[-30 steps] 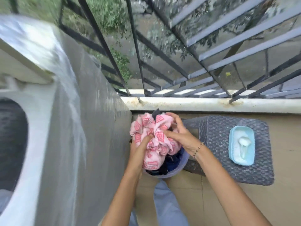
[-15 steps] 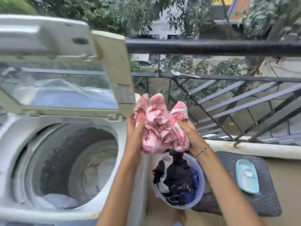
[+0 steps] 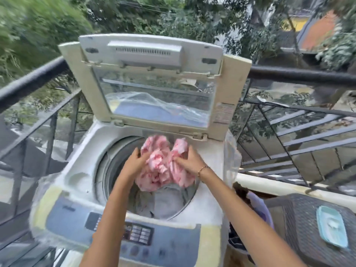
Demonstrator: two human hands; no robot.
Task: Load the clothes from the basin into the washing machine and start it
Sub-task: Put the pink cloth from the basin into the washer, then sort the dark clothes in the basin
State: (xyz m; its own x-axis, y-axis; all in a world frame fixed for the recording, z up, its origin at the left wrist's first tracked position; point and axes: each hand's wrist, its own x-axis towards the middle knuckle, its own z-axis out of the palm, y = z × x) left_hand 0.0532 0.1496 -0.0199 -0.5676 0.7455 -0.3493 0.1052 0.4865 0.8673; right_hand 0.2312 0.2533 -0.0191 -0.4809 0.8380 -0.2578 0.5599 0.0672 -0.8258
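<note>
pink cloth held over the open washing machine drum

both the left hand [image 3: 134,162] and the right hand [image 3: 189,160] are closed on the bunched pink cloth [image 3: 163,166], keeping it together above the drum [image 3: 115,170] so it can drop inside; the lid [image 3: 152,78] stands up. the basin [image 3: 258,207] with dark clothes waits just beside the washing machine [image 3: 81,170], on a balcony with a railing [image 3: 300,76].
</note>
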